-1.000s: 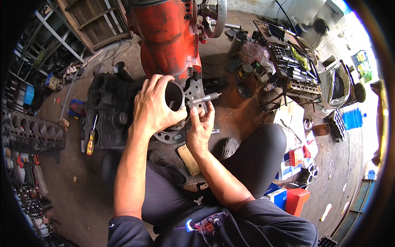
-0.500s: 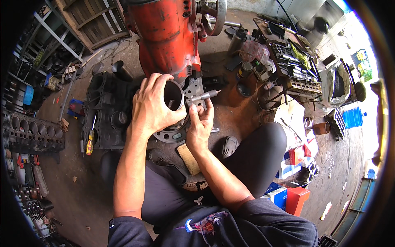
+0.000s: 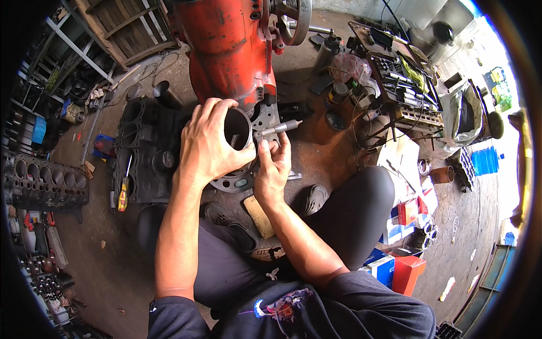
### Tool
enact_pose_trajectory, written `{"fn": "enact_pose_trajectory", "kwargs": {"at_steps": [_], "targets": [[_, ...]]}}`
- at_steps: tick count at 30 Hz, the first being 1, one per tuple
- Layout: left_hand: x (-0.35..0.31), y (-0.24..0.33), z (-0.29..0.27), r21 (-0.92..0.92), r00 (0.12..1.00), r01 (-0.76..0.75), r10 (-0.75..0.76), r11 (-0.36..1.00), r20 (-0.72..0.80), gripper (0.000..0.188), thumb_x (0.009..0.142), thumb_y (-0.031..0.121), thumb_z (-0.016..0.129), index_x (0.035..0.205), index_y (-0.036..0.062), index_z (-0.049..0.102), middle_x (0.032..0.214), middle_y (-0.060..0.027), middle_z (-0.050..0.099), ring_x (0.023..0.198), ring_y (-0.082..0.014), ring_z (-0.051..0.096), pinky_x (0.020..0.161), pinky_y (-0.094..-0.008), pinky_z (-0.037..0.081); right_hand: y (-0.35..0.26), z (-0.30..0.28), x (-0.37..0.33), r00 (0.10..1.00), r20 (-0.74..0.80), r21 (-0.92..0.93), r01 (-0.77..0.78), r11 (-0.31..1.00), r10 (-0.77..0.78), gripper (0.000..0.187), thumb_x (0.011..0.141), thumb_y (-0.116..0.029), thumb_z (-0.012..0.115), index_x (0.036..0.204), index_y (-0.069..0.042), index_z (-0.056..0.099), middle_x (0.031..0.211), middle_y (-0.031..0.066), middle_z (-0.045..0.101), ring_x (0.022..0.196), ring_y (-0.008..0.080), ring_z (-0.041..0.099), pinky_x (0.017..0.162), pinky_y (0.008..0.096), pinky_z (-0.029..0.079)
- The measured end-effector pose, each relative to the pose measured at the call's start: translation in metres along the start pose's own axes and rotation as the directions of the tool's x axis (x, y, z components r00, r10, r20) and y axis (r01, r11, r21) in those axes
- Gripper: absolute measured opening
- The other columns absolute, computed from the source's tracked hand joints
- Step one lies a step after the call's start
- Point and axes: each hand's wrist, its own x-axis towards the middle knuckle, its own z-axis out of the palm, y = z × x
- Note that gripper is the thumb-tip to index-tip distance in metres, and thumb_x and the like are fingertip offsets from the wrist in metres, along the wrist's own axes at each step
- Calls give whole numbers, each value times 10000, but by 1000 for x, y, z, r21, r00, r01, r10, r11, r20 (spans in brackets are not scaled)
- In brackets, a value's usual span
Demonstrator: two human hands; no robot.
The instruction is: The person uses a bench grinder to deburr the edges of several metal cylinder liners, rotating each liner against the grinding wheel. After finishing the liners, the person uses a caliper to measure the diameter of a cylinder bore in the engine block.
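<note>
Micrometer (image 3: 280, 129) in right hand (image 3: 272, 174), beside metal sleeve (image 3: 237, 122) in left hand (image 3: 204, 142).

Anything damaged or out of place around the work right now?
Nothing looks wrong at the hands: the left hand holds the metal cylinder, the right hand the micrometer-like gauge. Beyond, the red machine has scuffed, dark-patched paint, and a pale scrap lies loose on the floor, like stray litter.

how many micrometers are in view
1: the micrometer in the right hand, beside the cylinder liner held in the left hand. Others may be hidden.
</note>
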Motion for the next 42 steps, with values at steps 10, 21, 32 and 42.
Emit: {"fn": "enact_pose_trajectory", "kwargs": {"at_steps": [10, 21, 32, 42], "targets": [[0, -2, 2, 11, 1000, -15, 15, 1000, 6, 696, 610, 300, 837, 1213, 55, 592, 1165, -115, 604, 1065, -348, 602, 902, -474, 533, -3, 0, 8, 1000, 28, -71, -3, 997, 5, 616, 1011, -62, 606, 1518, 83, 289, 850, -32, 539, 779, 36, 494, 719, 189, 413], [0, -2, 3, 11, 1000, -16, 16, 1000, 10, 685, 608, 274, 828, 1213, 56, 591, 1170, -113, 607, 1062, -345, 603, 902, -473, 533, -14, 3, 34, 990, 85, -221, -95, 971, 116, 623, 985, -61, 627, 1503, 90, 317, 820, -41, 540, 722, 35, 505, 644, 183, 414], [1, 3, 1, -6, 999, 27, -27, 1000, 18, 618, 612, 225, 817, 1175, 87, 602, 1155, -100, 628, 1087, -335, 617, 920, -455, 528, -5, -1, 12, 1000, 20, -94, -12, 995, 14, 661, 997, -43, 614, 1528, 100, 247, 832, -36, 509, 772, 39, 478, 737, 187, 414], [2, 5, 2, 17, 999, 30, -31, 999, 36, 658, 602, 223, 815, 1203, 78, 591, 1166, -109, 625, 1119, -338, 601, 947, -454, 513, 25, -15, -1, 999, -37, -20, 12, 1000, -13, 640, 1006, -11, 588, 1548, 54, 254, 885, -34, 538, 800, 36, 490, 768, 180, 420]]}}
